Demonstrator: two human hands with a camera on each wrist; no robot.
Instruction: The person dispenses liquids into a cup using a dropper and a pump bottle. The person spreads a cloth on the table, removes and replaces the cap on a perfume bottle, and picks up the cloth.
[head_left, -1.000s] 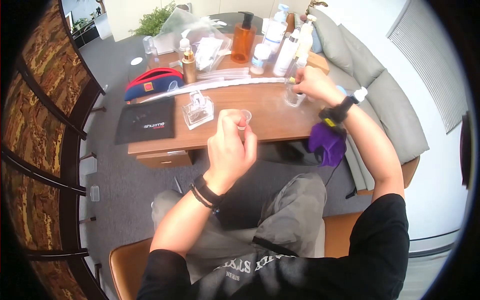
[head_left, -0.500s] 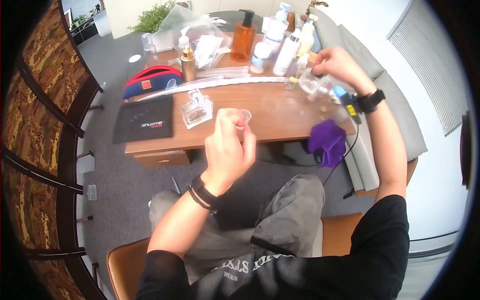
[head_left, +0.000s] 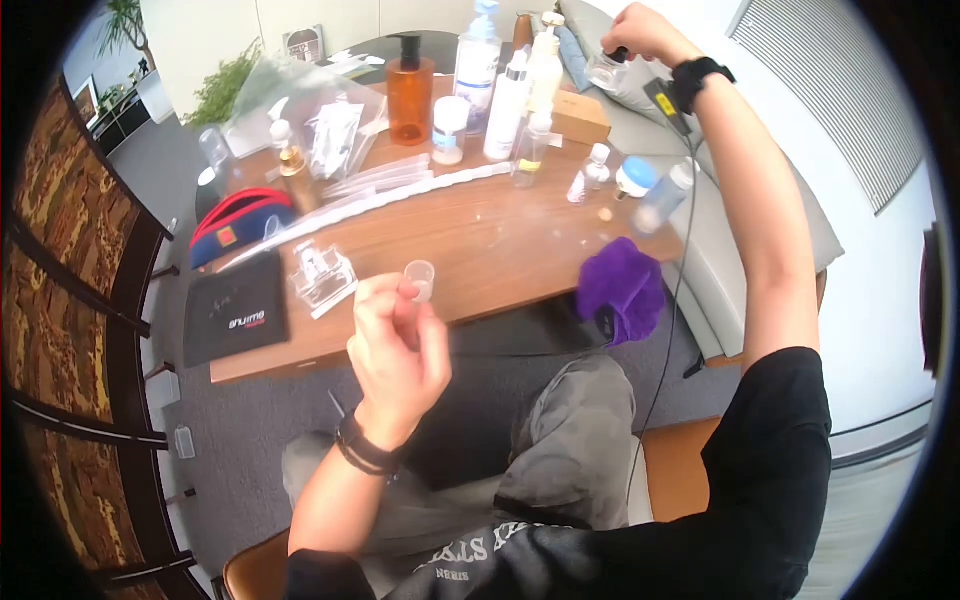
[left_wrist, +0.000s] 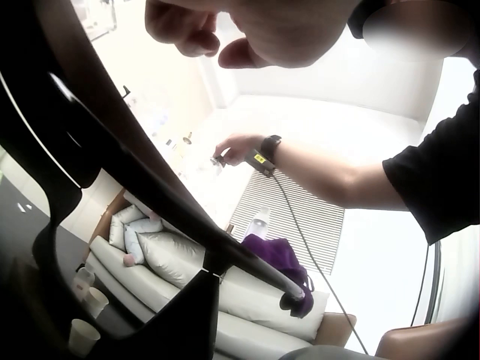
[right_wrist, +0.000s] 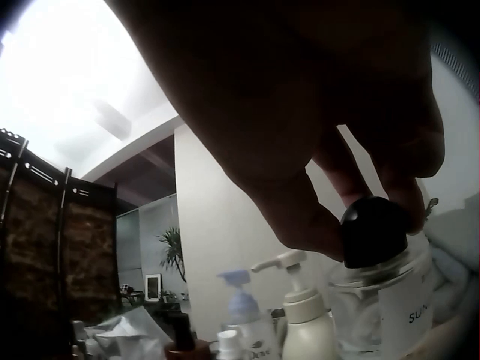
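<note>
In the head view my left hand (head_left: 400,345) pinches a small clear plastic cup (head_left: 420,280) between thumb and fingers, above the table's front edge. My right hand (head_left: 648,35) is stretched far out at the back right, raised above the sofa side. Its fingers grip the black rounded cap (right_wrist: 373,232) of a clear glass bottle (right_wrist: 360,307) with a white label, which hangs below them. Left of the cup lies a clear square glass perfume bottle (head_left: 322,275). In the left wrist view the cup is out of sight.
Pump bottles, including an orange-brown one (head_left: 410,100), line the table's back. A small bottle (head_left: 590,175), a blue-lidded jar (head_left: 636,178) and a purple cloth (head_left: 620,290) are at the right. A cable (head_left: 682,270) hangs from the right wrist. A black pouch (head_left: 235,310) lies left.
My right hand has lifted the black-capped bottle from the table's right side, carrying it up and farther back. My left hand still holds the cup, and the head view has turned.
</note>
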